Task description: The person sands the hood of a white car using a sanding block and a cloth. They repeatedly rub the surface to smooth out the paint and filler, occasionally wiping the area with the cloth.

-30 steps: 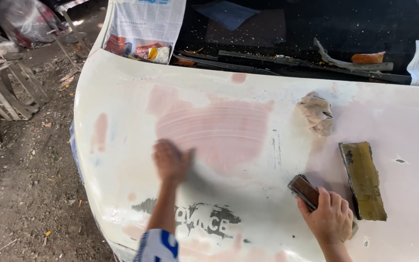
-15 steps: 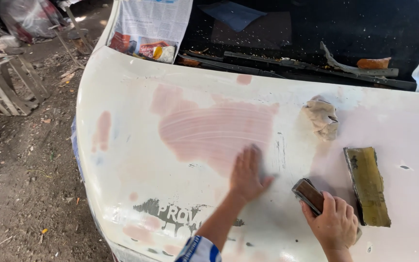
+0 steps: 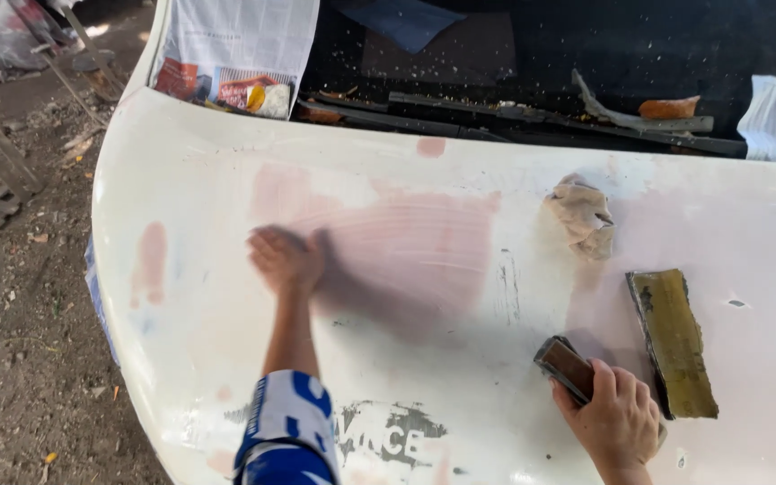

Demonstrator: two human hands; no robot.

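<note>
Since half a second ago, left hand has swept leftward across the car hood, from beside the right hand to the left edge of the pink filler patch; motion blur on the fingers. Right hand unchanged in place.

Hood: white, sanded, fills most of the view, with pink patches and worn dark lettering near the front edge. Windshield dark above it, partly masked with newspaper at the left corner.

Yellowish sanding board lies flat on the hood, just right of the right hand. Crumpled rag lies above it, near the patch's right edge.

Left hand: flat and open, palm on the hood, holding nothing. Right hand: closed around a small brown sanding block, block pressed to the hood.
</note>
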